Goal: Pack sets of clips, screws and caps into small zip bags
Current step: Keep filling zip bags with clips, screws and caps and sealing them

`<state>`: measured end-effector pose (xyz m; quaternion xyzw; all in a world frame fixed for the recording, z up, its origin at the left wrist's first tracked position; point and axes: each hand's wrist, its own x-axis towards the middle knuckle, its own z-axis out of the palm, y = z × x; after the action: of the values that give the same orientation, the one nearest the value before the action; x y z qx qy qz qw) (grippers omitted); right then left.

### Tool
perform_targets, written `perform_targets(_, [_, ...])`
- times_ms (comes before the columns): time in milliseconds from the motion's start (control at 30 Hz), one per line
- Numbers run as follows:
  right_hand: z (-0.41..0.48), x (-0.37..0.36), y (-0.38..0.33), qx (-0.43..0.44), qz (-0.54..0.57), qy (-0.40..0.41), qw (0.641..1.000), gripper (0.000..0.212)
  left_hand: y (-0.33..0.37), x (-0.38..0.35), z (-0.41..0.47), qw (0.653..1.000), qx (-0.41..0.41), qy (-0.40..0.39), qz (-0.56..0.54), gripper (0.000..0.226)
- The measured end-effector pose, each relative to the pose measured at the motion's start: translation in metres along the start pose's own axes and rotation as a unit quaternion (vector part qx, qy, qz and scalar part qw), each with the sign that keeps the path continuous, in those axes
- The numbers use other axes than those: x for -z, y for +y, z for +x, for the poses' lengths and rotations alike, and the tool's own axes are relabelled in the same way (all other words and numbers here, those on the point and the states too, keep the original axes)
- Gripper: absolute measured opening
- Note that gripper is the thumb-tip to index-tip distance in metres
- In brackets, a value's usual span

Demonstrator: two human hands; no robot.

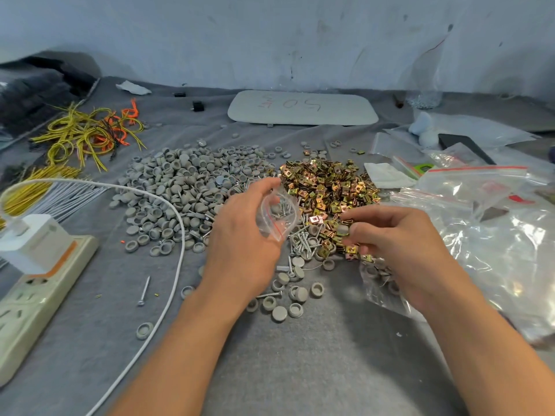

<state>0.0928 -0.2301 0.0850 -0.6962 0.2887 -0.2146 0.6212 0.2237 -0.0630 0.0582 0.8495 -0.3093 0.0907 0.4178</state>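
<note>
Zip bag (279,219) small, clear, screws (283,209) inside, held over desk (300,355) between caps (180,181) and clips (330,181) | left grip (243,235) curled round zip bag, mouth open | right grip (399,244) curled tight, pinching clips at their pile's near edge

I read the bench cover (300,370) as matt grey cloth, felt-like and slightly wrinkled. The caps (180,181) are matt grey plastic. The clips (330,181) are glossy plated metal, gold to copper in tint. The screws (303,238) are bright silvery metal. The small zip bag (277,214) is clear, glossy plastic film with a red seal line. The large bags (495,250) along the right edge are the same glossy film, heavily creased. At the left edge, the power strip (36,295) is smooth cream plastic, and the cable (177,235) looks white and woven. The panel (303,108) at the far edge is smooth, matt and off-white.
</note>
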Motion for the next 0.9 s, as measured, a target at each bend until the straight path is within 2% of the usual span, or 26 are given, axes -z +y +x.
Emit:
perform_targets(67, [-0.001,-0.004,-0.003,-0.025,0.072,-0.009,0.997,0.027,0.0,-0.003,-0.001,0.998,-0.002,-0.03,0.059,0.073])
perform_targets(167, [0.001,-0.007,-0.003,-0.042,0.125,-0.022,0.991,0.021,-0.002,-0.006,-0.005,0.99,-0.005,-0.096,0.104,0.08])
perform_targets(300, [0.001,-0.014,-0.003,-0.04,0.164,-0.051,0.984,0.017,0.005,0.003,-0.003,0.982,-0.072,-0.123,0.123,0.093])
perform_targets(367, [0.0,-0.017,-0.004,-0.034,0.173,-0.059,0.983,0.022,0.011,0.008,-0.004,0.99,-0.083,-0.107,0.044,0.09])
perform_targets(433, [-0.001,-0.02,-0.004,-0.026,0.163,-0.067,0.984,0.025,0.015,0.009,-0.007,0.992,-0.092,-0.072,-0.055,0.068])
perform_targets(533, [-0.003,-0.024,-0.004,-0.008,0.142,-0.097,0.985,0.011,0.018,0.009,-0.01,0.989,-0.104,-0.006,-0.106,0.035])
perform_targets(600, [-0.003,-0.026,-0.004,0.008,0.114,-0.106,0.988,0.003,0.016,0.01,-0.009,0.988,-0.086,0.0,-0.13,0.03])
perform_targets(733, [-0.004,-0.025,-0.007,0.063,0.055,-0.105,0.991,0.005,0.013,0.013,-0.006,0.973,-0.038,-0.049,-0.222,0.025])
perform_targets(900, [-0.006,-0.022,-0.009,0.119,0.004,-0.119,0.986,0.012,0.012,0.012,-0.004,0.972,-0.014,-0.077,-0.221,0.027])
